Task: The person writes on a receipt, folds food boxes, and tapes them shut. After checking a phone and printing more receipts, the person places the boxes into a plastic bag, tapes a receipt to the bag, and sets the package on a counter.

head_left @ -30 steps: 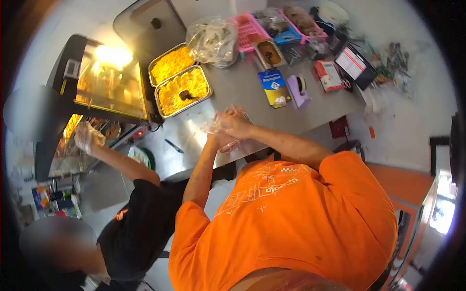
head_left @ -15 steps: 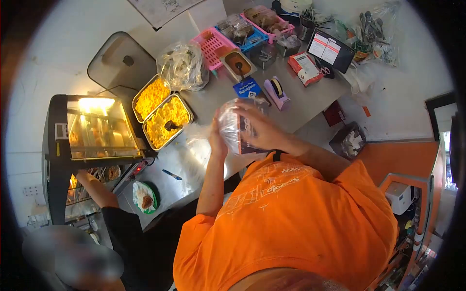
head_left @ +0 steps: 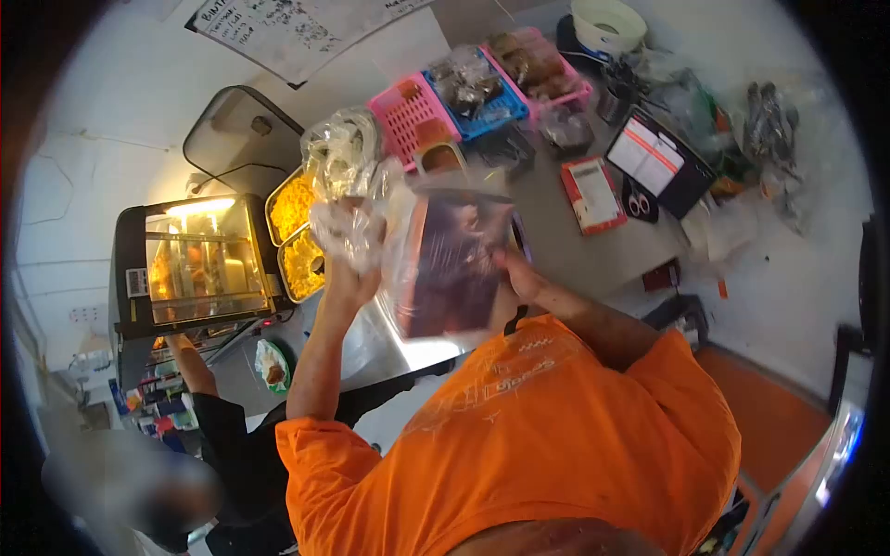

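A dark box with an orange edge point(head_left: 454, 264) is held up in front of my orange shirt, inside a clear plastic bag point(head_left: 397, 269). My left hand point(head_left: 352, 273) is closed on the gathered plastic to the left of the box, and the shiny film partly hides its fingers. On the other side, my right hand point(head_left: 521, 278) grips the box's right edge through the film, fingers partly out of sight behind it. Motion blurs the print on the box.
Left stand a lit food warmer point(head_left: 209, 264) and trays of yellow food point(head_left: 301, 264). A co-worker's arm point(head_left: 193, 366) reaches under the warmer, near a green plate point(head_left: 285, 361). Behind are pink and blue baskets point(head_left: 477, 93), a red-and-white packet point(head_left: 593, 195) and a tablet point(head_left: 646, 157).
The bagged box has turned its broad dark face up to view. My left hand has moved left and up with the plastic, away from my right hand. The camera view has shifted.
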The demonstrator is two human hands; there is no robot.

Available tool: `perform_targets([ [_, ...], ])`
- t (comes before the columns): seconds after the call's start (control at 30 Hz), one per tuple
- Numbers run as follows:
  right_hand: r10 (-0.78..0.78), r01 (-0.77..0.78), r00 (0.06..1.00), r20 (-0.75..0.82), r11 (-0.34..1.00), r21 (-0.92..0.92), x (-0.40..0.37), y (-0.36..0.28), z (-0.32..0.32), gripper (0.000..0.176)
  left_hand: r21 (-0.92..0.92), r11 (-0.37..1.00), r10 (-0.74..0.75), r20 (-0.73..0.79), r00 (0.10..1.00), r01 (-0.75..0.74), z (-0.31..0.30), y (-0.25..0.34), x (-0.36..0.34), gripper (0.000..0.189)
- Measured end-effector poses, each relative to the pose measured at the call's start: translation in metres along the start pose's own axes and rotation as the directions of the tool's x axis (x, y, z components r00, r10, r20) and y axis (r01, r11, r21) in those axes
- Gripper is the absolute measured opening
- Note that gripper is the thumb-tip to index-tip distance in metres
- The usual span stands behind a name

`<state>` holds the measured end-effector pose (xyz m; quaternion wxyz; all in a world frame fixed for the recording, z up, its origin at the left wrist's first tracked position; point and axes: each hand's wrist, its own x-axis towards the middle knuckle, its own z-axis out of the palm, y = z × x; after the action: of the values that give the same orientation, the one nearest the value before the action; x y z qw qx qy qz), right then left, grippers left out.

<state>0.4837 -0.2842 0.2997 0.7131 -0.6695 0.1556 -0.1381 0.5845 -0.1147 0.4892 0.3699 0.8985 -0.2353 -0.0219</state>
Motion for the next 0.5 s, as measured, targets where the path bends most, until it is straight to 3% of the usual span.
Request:
perform_targets([
  [0.03,0.127,-0.139,0.978,0.163,0.988,0.068,0.018,0.002,-0.010,0.069,0.164,0.975,0.150,-0.006,0.989,-0.147,-0.006,0.006,0.000,0.030],
  [0.1,0.323,-0.423,0.808,0.493,0.901,0.101,0.060,-0.004,-0.038,0.043,0.285,0.922,0.277,-0.018,0.961,-0.261,-0.011,0.006,-0.012,0.034],
  [0.13,0.397,-0.562,0.658,0.640,0.825,0.066,0.078,-0.004,-0.052,0.032,0.193,0.957,0.232,-0.057,0.971,-0.217,-0.008,-0.002,-0.027,0.032],
  [0.17,0.440,-0.676,0.480,0.759,0.736,0.000,0.100,-0.002,-0.065,0.025,-0.027,0.993,0.111,-0.121,0.986,-0.115,-0.001,-0.018,-0.047,0.031],
  [0.2,0.336,-0.341,0.746,0.576,0.934,-0.103,0.138,0.038,-0.067,0.023,-0.277,0.961,-0.031,-0.187,0.982,-0.022,0.010,-0.032,-0.070,0.031],
  [0.23,0.097,0.019,0.912,0.400,0.961,-0.276,0.182,0.080,-0.067,0.022,-0.421,0.907,-0.156,-0.250,0.956,0.037,0.025,-0.047,-0.099,0.032],
  [0.27,-0.051,0.257,0.936,0.349,0.777,-0.575,0.220,0.086,-0.073,0.017,-0.483,0.872,-0.264,-0.315,0.912,0.086,0.041,-0.060,-0.121,0.034],
  [0.33,0.161,0.303,0.898,0.409,0.448,-0.841,0.271,0.105,-0.069,0.015,-0.463,0.856,-0.458,-0.476,0.751,0.229,0.087,-0.100,-0.158,0.036],
  [0.43,0.208,0.242,0.923,0.324,0.343,-0.908,0.287,0.143,-0.056,0.019,-0.474,0.784,-0.619,-0.637,0.460,0.400,0.153,-0.152,-0.181,0.041],
  [0.47,0.238,0.245,0.913,0.330,0.328,-0.912,0.293,0.142,-0.054,0.019,-0.517,0.758,-0.649,-0.657,0.383,0.397,0.172,-0.161,-0.179,0.043],
  [0.5,0.271,0.249,0.902,0.337,0.312,-0.917,0.294,0.142,-0.051,0.020,-0.633,0.720,-0.694,-0.662,0.285,0.284,0.187,-0.161,-0.176,0.045],
])
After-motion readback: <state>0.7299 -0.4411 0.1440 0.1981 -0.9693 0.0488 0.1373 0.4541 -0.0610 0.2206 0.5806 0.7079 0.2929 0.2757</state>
